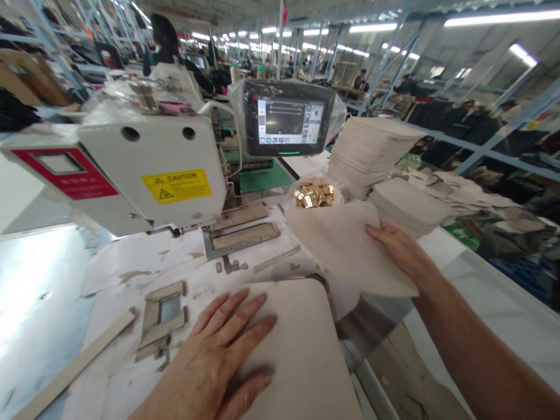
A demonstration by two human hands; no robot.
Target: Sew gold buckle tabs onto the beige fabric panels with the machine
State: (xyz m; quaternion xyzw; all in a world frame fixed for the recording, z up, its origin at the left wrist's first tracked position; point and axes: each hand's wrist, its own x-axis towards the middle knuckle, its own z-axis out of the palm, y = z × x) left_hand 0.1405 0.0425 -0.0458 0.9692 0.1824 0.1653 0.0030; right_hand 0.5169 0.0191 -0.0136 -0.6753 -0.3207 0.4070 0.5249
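My left hand [231,344] lies flat, fingers spread, on a beige panel [301,338] with rounded corners at the front edge of the work table. To the right, my right hand [396,245] grips the edge of a second beige panel [341,242], thumb on top and the other fingers hidden beneath. That panel is raised and tilted, its far end close to a clear bag of shiny gold metal pieces [312,195]. A metal frame [240,236] with beige strips lies beyond my left hand, under the sewing machine head.
A white sewing machine [153,157] with a caution label fills the left, beside a lit control screen [286,119]. Stacked beige panels [371,149] stand at the back right, near loose scraps [464,192]. A small taped frame [164,315] and a long strip [83,361] lie front left.
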